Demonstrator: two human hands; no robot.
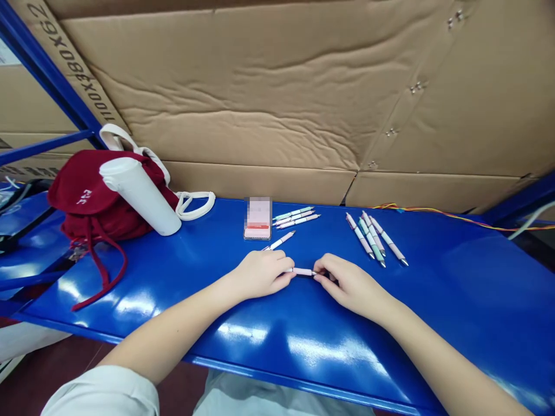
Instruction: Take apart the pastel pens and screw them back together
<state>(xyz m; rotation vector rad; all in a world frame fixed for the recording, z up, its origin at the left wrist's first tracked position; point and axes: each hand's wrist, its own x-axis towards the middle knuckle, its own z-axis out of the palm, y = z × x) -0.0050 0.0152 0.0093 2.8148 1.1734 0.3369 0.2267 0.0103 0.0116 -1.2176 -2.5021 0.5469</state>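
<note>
Between my two hands, just over the blue shelf, a pale pink pen (302,271) lies level with its tip to the right. My left hand (263,274) is closed around its rear end. The fingers of my right hand (347,283) pinch the pen's tip. Just beyond my left hand lies a white pen (281,240), partly hidden by the knuckles. Farther back is a small group of pens (297,216). To the right, several pastel pens (375,238) lie side by side with their tips toward me.
A phone (258,222), partly blurred, lies beside the back pens. At the left a white bottle (143,199) leans on a dark red bag (95,196), its cord trailing over the blue shelf (182,294). Cardboard (260,86) walls the back; coloured wires (451,215) run at back right.
</note>
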